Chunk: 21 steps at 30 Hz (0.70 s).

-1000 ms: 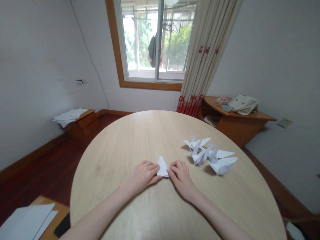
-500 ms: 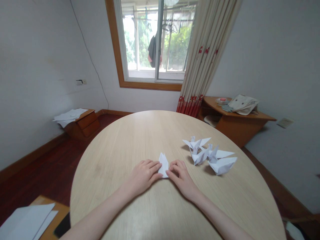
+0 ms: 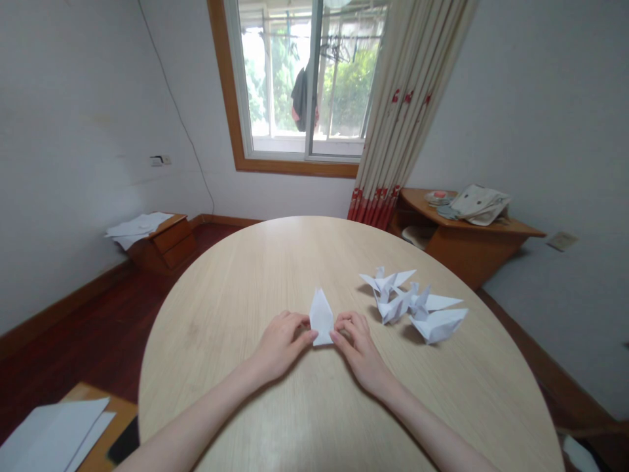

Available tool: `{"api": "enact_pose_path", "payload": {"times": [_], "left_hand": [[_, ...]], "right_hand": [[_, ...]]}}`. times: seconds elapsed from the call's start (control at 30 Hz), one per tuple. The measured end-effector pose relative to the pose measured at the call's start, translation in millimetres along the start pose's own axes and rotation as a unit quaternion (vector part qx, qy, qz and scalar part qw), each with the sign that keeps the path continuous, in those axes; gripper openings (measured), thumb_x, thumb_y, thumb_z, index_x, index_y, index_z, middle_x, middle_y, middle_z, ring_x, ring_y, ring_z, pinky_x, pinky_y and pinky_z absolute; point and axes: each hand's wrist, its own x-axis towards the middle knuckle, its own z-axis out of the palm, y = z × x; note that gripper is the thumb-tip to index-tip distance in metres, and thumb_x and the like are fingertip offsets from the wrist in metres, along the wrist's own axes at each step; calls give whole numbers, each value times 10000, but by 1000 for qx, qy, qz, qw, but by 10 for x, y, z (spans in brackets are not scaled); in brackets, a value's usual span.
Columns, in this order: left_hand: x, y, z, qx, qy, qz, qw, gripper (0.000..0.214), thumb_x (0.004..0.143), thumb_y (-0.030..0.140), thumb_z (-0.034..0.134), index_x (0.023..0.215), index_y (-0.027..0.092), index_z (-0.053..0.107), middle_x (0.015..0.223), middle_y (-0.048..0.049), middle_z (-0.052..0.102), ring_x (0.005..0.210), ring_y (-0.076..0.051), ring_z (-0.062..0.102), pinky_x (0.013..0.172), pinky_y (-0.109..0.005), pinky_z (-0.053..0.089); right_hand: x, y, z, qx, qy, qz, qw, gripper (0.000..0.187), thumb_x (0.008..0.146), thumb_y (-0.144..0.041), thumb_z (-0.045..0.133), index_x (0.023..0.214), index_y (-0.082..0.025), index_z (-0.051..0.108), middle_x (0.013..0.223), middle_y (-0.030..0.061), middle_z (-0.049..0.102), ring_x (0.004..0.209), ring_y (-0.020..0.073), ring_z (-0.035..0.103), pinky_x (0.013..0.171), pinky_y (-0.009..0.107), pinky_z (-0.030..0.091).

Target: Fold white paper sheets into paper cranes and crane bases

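Held between both hands over a round, pale wood-grained table (image 3: 236, 282): a small white piece of folded paper (image 3: 322, 321), narrow and kite-like, split tip directed away from the body, straight base toward the near side. Left hand (image 3: 282, 344) at the left edge, narrowed to a pinch — thumb over the lower left corner, fingers bent alongside. Right hand (image 3: 362, 354) at the opposite edge, likewise pinched, thumb tip and curled forefinger at the lower right. Not possible to tell whether flat or slightly raised. To the right, near the right hand: a close cluster of white folded-paper birds (image 3: 438, 326) with pointed wings. Beyond the far rim: a cream curtain with red markings (image 3: 407, 118), beside a brown-framed sliding window (image 3: 344, 85). At lower left: loose white paper sheets (image 3: 52, 432).
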Motion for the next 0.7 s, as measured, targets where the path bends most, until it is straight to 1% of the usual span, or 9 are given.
{"api": "enact_pose_path", "payload": {"times": [0.17,0.3,0.43,0.57,0.63,0.7], "left_hand": [[9,7,20,-92,11,-30,995,180,872,335,554,855,167,617,815,-40,653,780,-197,593,736,-305,440],[7,-5,29,-127,1,-34,991,195,871,324,541,768,167,593,737,-18,628,709,-169,573,668,-263,412],[-5,5,19,-116,14,-20,993,191,864,306,560,739,168,603,737,-22,643,724,-171,583,662,-256,405],[-16,14,37,-92,44,-12,995,166,854,292,603,744,174,639,727,-14,672,708,-166,601,680,-260,416],[-24,14,60,-81,60,-4,995,149,845,282,627,744,176,655,716,-8,681,685,-159,607,687,-263,425],[-38,12,87,-65,73,10,995,134,838,271,645,747,175,664,716,-8,689,680,-157,612,695,-268,434]], "right_hand": [[2,3,2,-7,5,-16,1000,185,937,-310,459,803,-232,560,958,64,573,976,243,531,882,424,448],[5,11,-13,-46,18,-69,996,151,938,-262,486,845,-220,596,954,70,617,944,242,557,839,423,465],[5,5,-40,-104,39,-120,987,145,938,-244,508,914,-211,648,972,85,655,926,248,583,805,419,482],[-8,-11,-47,-130,66,-141,979,174,949,-250,499,1005,-201,655,993,99,669,924,255,598,791,419,492],[-15,-15,-46,-136,75,-146,977,175,952,-252,496,1004,-198,655,997,102,673,929,257,601,794,419,494],[-19,-17,-45,-145,78,-151,975,171,953,-254,497,963,-199,659,993,101,677,927,258,604,798,419,493]]}}
